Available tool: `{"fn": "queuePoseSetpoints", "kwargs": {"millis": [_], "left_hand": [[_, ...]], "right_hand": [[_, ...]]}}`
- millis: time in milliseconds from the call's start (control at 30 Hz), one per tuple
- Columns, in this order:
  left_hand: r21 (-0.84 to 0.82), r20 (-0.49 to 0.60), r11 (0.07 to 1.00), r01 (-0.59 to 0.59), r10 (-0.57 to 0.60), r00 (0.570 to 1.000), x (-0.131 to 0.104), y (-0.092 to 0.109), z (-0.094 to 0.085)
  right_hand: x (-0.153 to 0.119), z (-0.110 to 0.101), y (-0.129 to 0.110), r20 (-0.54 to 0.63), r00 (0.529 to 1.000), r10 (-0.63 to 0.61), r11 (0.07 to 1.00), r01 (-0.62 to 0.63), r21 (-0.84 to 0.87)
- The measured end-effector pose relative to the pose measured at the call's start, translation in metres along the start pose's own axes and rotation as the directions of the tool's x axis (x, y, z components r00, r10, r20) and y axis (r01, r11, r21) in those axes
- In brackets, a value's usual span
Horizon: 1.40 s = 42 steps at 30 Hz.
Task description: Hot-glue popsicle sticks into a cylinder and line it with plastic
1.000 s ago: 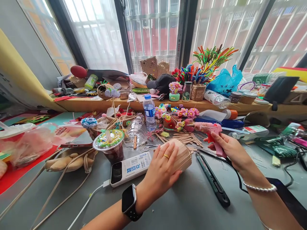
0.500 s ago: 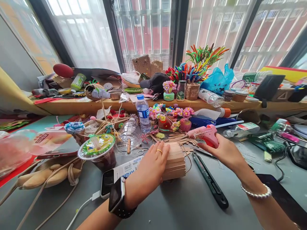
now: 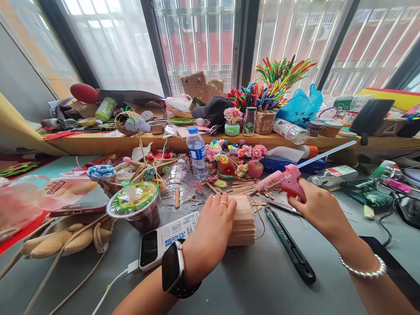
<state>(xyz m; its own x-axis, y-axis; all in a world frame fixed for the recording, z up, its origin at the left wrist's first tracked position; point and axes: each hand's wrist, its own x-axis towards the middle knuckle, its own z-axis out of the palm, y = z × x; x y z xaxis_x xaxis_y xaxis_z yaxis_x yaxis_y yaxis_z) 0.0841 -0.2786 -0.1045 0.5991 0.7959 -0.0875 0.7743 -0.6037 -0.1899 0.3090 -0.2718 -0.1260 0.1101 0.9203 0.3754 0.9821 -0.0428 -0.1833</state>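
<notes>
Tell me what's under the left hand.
The left hand rests on the wooden cylinder; slats show beside the fingers. The power bank is partly hidden by the hand and wrist. Slats under the palm are covered, so any glue there can't be seen.

Craft workspace — glue gun (image 3: 282,180), wooden sticks (image 3: 245,187)

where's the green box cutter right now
In the head view, the green box cutter lies on the gray table, right of the wooden-stick cylinder and left of the right hand's forearm.
</notes>
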Motion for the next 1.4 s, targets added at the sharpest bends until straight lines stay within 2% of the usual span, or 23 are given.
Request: {"fn": "queuePoseSetpoints", "kwargs": {"millis": [100,367,800,900,1033,1133,1233,1400], "left_hand": [[-0.03,-0.013,1.0,0.007,-0.007,1.0,0.0,-0.001,0.002],[0.01,0.059,1.0,-0.015,0.015,0.998,0.0,0.0,0.0],[0.005,0.021,1.0,-0.012,0.012,1.0,-0.001,0.001,-0.001],[-0.04,0.006,0.999,-0.006,0.006,1.0,-0.001,0.001,-0.002],[-0.054,0.038,0.999,-0.001,0.003,0.999,-0.002,0.001,-0.003],[-0.084,0.011,0.996,0.003,-0.002,1.0,-0.001,0.001,-0.003],[-0.059,0.005,0.998,-0.006,0.006,1.0,0.0,0.001,-0.002],[-0.004,0.027,1.0,-0.008,0.008,1.0,0.0,0.0,-0.002]], "right_hand": [[-0.001,-0.001,0.001,0.006,1.0,0.009,1.0,-0.009,-0.009],[-0.002,-0.004,0.002,-0.011,1.0,0.015,0.999,-0.015,-0.035],[-0.002,-0.007,0.001,-0.039,0.999,0.003,0.999,-0.005,-0.052],[-0.002,-0.006,0.002,-0.026,1.0,-0.001,0.998,-0.001,-0.062],[-0.002,-0.007,0.0,-0.018,1.0,-0.002,0.997,0.0,-0.076],[-0.002,-0.01,-0.002,0.01,1.0,0.03,0.996,-0.029,-0.082],[-0.002,-0.011,-0.004,0.049,0.997,0.051,0.997,-0.047,-0.066],[-0.003,-0.011,-0.005,0.046,0.997,0.062,0.997,-0.06,-0.055]]}}
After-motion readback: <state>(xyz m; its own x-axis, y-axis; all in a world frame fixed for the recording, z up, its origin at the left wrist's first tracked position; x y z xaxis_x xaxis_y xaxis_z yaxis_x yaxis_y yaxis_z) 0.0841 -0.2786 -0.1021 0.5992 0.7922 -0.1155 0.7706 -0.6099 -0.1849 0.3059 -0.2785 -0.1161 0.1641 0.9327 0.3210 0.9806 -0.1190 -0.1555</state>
